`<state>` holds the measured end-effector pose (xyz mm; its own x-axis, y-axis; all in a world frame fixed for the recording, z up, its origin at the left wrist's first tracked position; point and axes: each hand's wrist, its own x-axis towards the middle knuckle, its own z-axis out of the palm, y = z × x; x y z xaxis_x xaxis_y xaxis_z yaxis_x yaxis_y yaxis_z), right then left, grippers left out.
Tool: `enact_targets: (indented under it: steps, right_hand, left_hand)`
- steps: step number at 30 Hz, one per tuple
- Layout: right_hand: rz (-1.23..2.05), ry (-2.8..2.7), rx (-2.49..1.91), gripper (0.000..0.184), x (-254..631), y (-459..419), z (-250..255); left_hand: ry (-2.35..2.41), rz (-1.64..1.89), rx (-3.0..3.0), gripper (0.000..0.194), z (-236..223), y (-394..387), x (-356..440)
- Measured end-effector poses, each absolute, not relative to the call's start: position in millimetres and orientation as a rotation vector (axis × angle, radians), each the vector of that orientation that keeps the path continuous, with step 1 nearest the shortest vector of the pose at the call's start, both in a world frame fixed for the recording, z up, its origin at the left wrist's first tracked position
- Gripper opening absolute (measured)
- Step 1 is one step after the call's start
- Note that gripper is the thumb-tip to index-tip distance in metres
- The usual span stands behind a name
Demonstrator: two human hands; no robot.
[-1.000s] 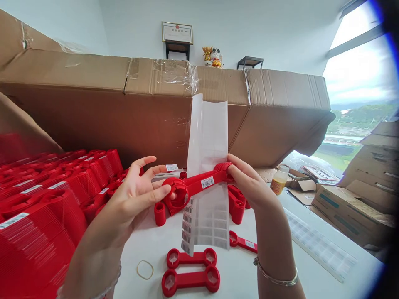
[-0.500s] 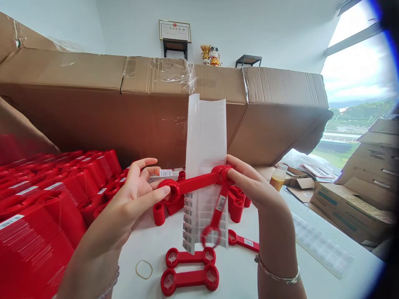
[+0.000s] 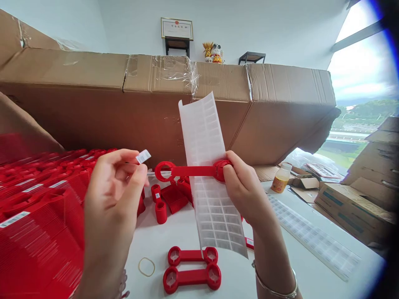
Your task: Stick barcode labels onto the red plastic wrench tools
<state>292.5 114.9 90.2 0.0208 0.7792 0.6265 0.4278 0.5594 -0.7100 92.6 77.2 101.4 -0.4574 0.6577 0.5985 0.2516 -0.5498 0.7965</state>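
Our left grip (image 3: 115,195) pinches a small barcode label (image 3: 143,156) at the tips of thumb and forefinger, and our right grip (image 3: 241,178) is closed around one end of a red bar (image 3: 193,171). Going from the far left, we have tall stacks of red pieces (image 3: 43,236) packed in rows, some carrying barcode labels, with our left hand just beside them. Behind them a large cardboard box (image 3: 93,116) stretches across the back, clear tape along its upper edge. Near our left wrist a rubber band (image 3: 139,266) lies on the white counter (image 3: 156,245). Farther back a red cylinder (image 3: 161,212) stands upright beside a tilted red stack (image 3: 174,198). Our bar lies nearly level in the air, its ring end pointing left toward the label but apart from it. Below, we see two red bars (image 3: 192,277) with clear inserts in their round ends, one in front of the other. Behind our bar a long label sheet (image 3: 199,133) tilts with its top to the left; how our right fingers meet it is hidden. A metal bracelet circles our right wrist. Farther right we find a bottle (image 3: 281,178), another label sheet (image 3: 314,236) flat on the counter, and a cardboard carton (image 3: 352,211) at the far right
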Motion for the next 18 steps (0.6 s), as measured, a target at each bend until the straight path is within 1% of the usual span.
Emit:
enact_targets:
  steps: [2,5,7,12,18]
  right_hand:
    - [0.366,-1.598,-1.055,0.025,289.7,111.2,91.3]
    - [0.357,-1.603,-1.056,0.024,285.9,105.8,92.1]
    - [0.332,-1.625,-1.045,0.024,284.0,102.7,91.8]
    - [0.268,-1.685,-1.039,0.024,280.3,96.1,90.8]
    - [0.257,-1.703,-1.032,0.024,276.3,91.6,90.0]
  left_hand:
    - [1.220,2.012,1.483,0.007,103.7,66.4,98.0]
    - [1.136,1.736,1.519,0.009,105.3,56.8,104.0]
    - [1.174,1.628,1.510,0.008,105.8,54.6,106.5]
    - [1.284,1.533,1.494,0.006,107.6,55.5,109.2]
    - [1.386,1.555,1.489,0.009,110.0,57.0,109.0]
